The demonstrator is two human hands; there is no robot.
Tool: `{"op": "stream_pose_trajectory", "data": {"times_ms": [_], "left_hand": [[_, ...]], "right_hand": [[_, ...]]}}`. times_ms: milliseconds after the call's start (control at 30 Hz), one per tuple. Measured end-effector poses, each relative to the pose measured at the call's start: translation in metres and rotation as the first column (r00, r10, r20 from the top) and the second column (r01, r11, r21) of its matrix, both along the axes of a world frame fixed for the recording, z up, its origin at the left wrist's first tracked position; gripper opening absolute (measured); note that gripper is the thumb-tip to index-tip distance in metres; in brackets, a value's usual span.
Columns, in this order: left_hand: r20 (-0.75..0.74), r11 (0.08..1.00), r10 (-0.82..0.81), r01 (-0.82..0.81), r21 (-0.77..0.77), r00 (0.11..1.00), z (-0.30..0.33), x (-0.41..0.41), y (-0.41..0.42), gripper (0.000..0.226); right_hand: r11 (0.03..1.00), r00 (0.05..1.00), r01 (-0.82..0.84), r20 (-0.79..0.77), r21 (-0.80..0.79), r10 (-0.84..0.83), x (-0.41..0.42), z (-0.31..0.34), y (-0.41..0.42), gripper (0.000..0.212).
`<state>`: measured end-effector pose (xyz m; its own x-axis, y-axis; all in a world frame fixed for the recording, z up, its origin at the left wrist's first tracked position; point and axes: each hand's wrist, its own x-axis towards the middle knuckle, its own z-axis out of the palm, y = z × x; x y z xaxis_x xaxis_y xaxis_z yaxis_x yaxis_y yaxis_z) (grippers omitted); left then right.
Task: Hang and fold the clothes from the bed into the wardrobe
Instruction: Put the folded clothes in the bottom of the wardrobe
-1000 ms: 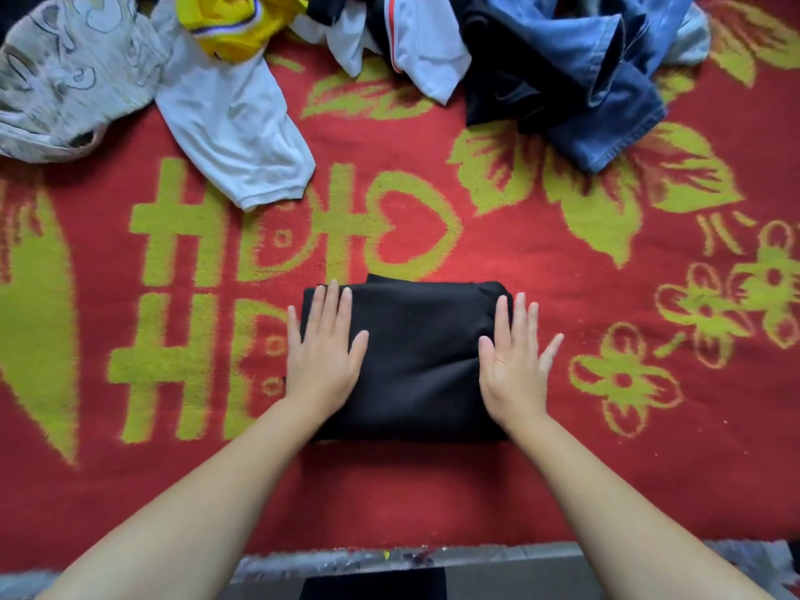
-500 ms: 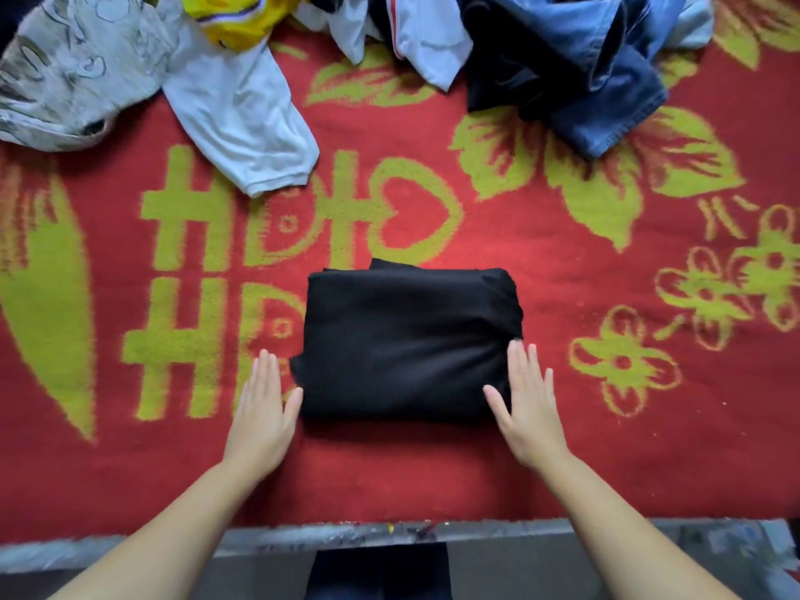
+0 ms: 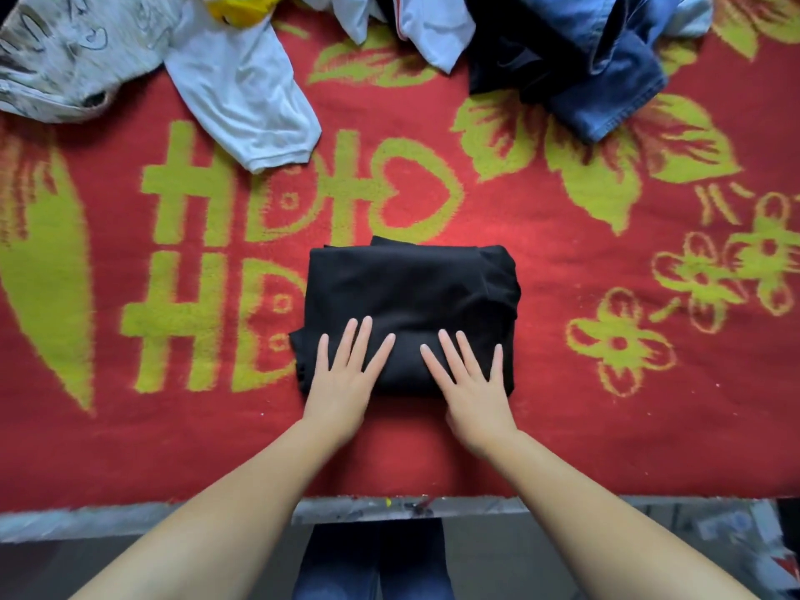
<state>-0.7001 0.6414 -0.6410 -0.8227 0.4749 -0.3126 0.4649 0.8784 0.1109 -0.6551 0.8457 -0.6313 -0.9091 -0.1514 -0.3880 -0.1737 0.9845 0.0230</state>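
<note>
folded black garment (image 3: 407, 305) lying flat on the red blanket (image 3: 562, 404), near its front edge, squared into a thick rectangle with a small corner poking out along the far side; left hand (image 3: 344, 378) laid palm down on the near left part of the garment, fingers straight and slightly spread, heel of the palm reaching past the fold onto the blanket; right hand (image 3: 472, 387) laid likewise on the near right part, fingers straight and fanned, little finger close to the garment's right edge; neither hand curled round or pinching any cloth; fingertips of the two hands close together but apart, with bare black cloth between them.

blanket patterned in yellow-green: block letters and a heart to the left of and beyond the garment, leaves and flowers to the right.

unsorted clothes heaped along the far edge, well apart from the garment: grey patterned cloth (image 3: 65, 54) at far left; white shirt (image 3: 242, 93) just beside it, one sleeve stretched toward the lettering; scrap of yellow cloth (image 3: 242, 6) above the shirt; white garment with a thin red stripe (image 3: 428, 28) at centre; blue jeans (image 3: 606, 75) bunched at right over something dark, possibly another garment, too shadowed to tell.

grey bed edge (image 3: 130, 517) below the blanket; legs in dark trousers (image 3: 372, 560) at bottom centre between the forearms.
</note>
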Motion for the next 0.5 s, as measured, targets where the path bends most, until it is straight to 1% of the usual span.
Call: {"op": "stream_pose_trajectory", "data": {"times_ms": [67, 133, 200, 233, 267, 333, 400, 500], "left_hand": [[-0.031, 0.999, -0.03, 0.028, -0.041, 0.999, -0.008, -0.007, 0.003, 0.109], [-0.012, 0.998, -0.026, 0.025, -0.066, 1.0, -0.011, -0.011, 0.008, 0.107], [0.004, 0.997, -0.01, 0.01, -0.074, 1.0, -0.007, -0.018, 0.01, 0.104], [0.03, 0.995, -0.019, 0.022, -0.097, 0.999, -0.003, -0.025, 0.011, 0.098], [0.088, 0.989, -0.035, 0.047, -0.139, 0.996, 0.002, -0.033, 0.011, 0.09], [0.187, 0.981, -0.022, 0.057, -0.183, 0.982, 0.023, -0.047, 0.013, 0.079], [0.198, 0.986, 0.002, 0.03, -0.162, 0.98, 0.048, -0.056, 0.015, 0.076], [0.145, 0.991, 0.068, -0.051, -0.123, 0.987, 0.093, -0.068, 0.018, 0.077]], "right_hand": [[1.0, 1.0, 0.021, -0.009, 0.016, -0.021, -0.007, -0.009, -0.003, 0.122], [0.998, 0.998, 0.061, -0.027, 0.021, -0.06, -0.013, -0.015, -0.009, 0.12], [0.994, 0.994, 0.107, -0.022, 0.009, -0.107, -0.02, -0.012, -0.014, 0.11], [0.993, 0.993, 0.114, -0.011, -0.004, -0.114, -0.025, -0.006, -0.015, 0.101], [0.993, 0.994, 0.111, 0.017, -0.024, -0.111, -0.032, 0.002, -0.015, 0.091], [0.989, 0.981, 0.128, 0.153, -0.068, -0.117, -0.047, 0.024, -0.013, 0.074], [0.981, 0.966, 0.157, 0.221, -0.11, -0.13, -0.063, 0.051, -0.008, 0.069], [0.981, 0.975, 0.133, 0.198, -0.139, -0.105, -0.09, 0.101, -0.003, 0.07]]}}
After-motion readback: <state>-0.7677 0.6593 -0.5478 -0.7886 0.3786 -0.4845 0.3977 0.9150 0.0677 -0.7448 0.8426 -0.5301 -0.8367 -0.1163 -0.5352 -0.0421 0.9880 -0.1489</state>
